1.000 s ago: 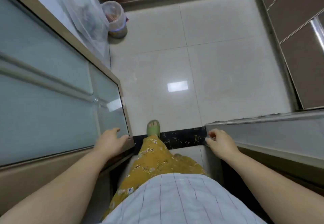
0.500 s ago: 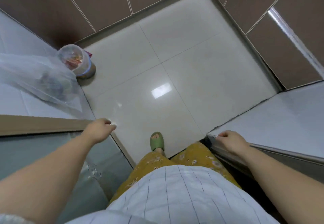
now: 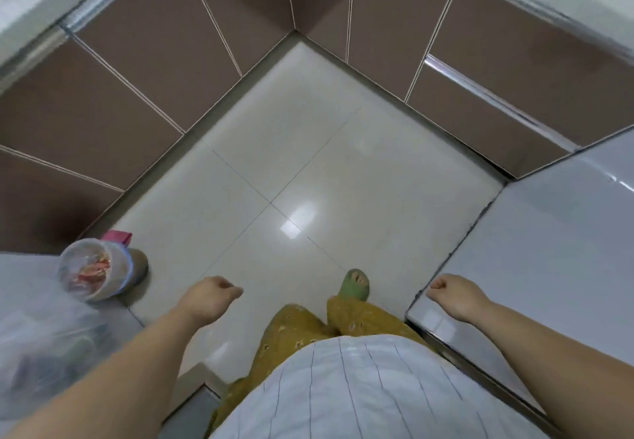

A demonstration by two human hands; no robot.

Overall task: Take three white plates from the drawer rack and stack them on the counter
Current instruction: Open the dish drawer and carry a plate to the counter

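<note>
No plates and no drawer rack show in the head view. Brown cabinet fronts (image 3: 137, 71) with closed doors and drawers line the far left and far right (image 3: 497, 61) of a pale tiled floor (image 3: 308, 164). My left hand (image 3: 209, 298) hangs over the floor with its fingers curled and nothing in it. My right hand (image 3: 453, 296) is a loose fist above the near corner of a glossy white surface (image 3: 555, 250); it holds nothing.
A small bin (image 3: 96, 270) lined with plastic stands on the floor at the left, a pink item (image 3: 118, 236) behind it. A clear plastic bag (image 3: 41, 339) lies on the white surface at lower left. My foot in a green slipper (image 3: 355, 284) stands mid-floor.
The view has swung up and right, off the glass door at left. My left hand left the door edge and now hangs free. My right hand let go of the white surface's edge.
</note>
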